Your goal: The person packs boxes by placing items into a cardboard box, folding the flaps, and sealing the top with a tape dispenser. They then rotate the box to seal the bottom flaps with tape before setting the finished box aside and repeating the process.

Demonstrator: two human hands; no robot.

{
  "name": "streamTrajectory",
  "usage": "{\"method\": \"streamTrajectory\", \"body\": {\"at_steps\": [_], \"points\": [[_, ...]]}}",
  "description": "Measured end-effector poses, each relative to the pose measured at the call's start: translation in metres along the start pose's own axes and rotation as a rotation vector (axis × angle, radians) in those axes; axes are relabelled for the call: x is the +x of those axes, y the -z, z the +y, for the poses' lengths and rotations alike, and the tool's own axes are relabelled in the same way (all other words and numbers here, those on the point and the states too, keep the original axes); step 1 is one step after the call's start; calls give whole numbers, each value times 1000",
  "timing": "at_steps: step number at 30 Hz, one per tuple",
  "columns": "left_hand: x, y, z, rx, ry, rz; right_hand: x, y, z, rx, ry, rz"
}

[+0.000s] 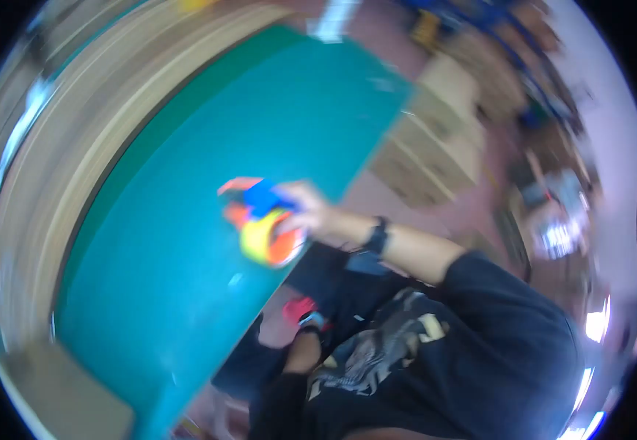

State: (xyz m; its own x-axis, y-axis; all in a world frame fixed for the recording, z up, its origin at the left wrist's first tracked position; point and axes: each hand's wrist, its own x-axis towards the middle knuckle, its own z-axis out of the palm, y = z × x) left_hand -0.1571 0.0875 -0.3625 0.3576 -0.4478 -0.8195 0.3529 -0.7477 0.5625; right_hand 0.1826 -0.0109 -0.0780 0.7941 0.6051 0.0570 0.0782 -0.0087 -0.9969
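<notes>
My right hand (309,207) reaches over the green tabletop (186,242), closed around what looks like a hand-held tape dispenser (262,199). It has a blue body, orange parts at its far end and a yellow and orange ring-shaped roll (257,240) below. Motion smears its outline. Lower, beside the table edge and in front of my dark shirt, is my left hand (307,324). A pinkish-red and light-blue shape (300,308) shows at its end; the fingers cannot be made out. Both wrists wear dark bands.
A pale wooden ledge or panel (105,147) runs along the far left side of the table. Cardboard-coloured boxes (428,158) stand beyond the right edge. A tan box-like piece (69,389) is at the lower left corner. Blue framework (509,44) is at the upper right.
</notes>
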Motion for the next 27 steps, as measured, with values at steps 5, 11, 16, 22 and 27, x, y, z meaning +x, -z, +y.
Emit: {"method": "streamTrajectory", "body": {"at_steps": [5, 11, 16, 22, 27], "points": [[-49, 42, -72, 190, 104, -68, -7, 9, -9, -217, 230, 78], [19, 60, -77, 377, 63, 11, -1, -10, 6, -249, 196, 217], [4, 89, -57, 368, -88, 242, -6, -31, -9, -222, 204, 351], [-146, 82, 66, -46, -316, 759, -44, -56, -12, -168, -23, 429], [-262, 76, -6, 123, -167, 987, -69, -88, -17, -348, 136, 227]]}}
